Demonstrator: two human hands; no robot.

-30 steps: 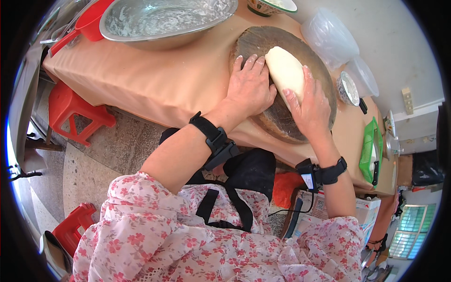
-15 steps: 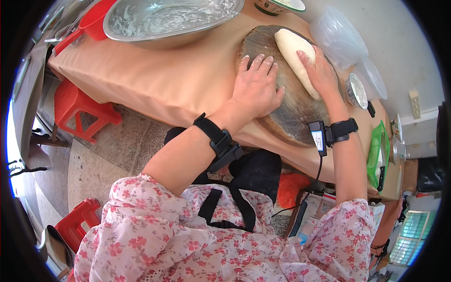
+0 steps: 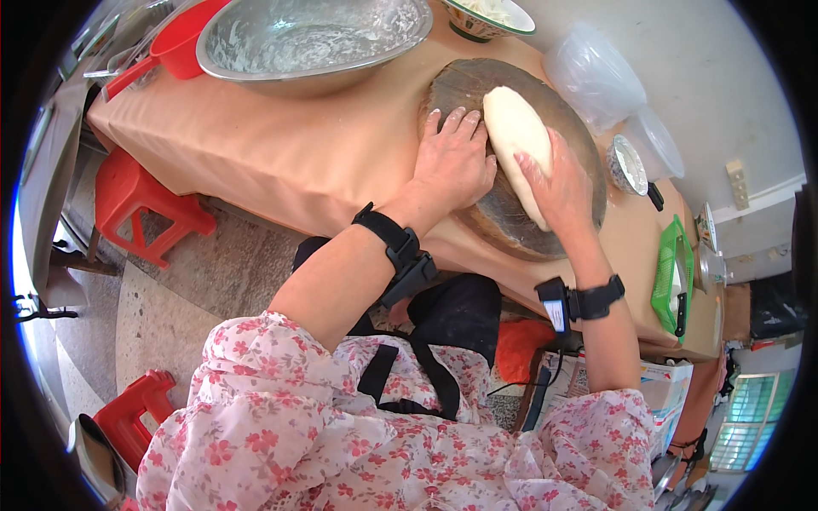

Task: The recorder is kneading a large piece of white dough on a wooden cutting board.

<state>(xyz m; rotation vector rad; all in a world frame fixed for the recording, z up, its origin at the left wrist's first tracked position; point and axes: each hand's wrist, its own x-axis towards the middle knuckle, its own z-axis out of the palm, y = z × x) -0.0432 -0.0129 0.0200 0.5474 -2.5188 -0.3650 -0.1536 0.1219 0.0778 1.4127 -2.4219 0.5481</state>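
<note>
A long, pale roll of dough lies on a round, dark wooden board on the table. My right hand grips the dough's near half, thumb on its upper surface and fingers along its right side. My left hand rests with fingers spread on the board just left of the dough, white floury residue on the fingertips; whether it touches the dough is hard to tell. Both wrists wear black straps with small devices.
A steel basin and red scoop stand left of the board; a bowl behind. To the right are plastic bags, a small bowl and a green basket. Red stools are on the floor.
My right hand and the dough moved away from me and rightward half a second ago, and have since come back nearer and leftward. My left hand has barely shifted.
</note>
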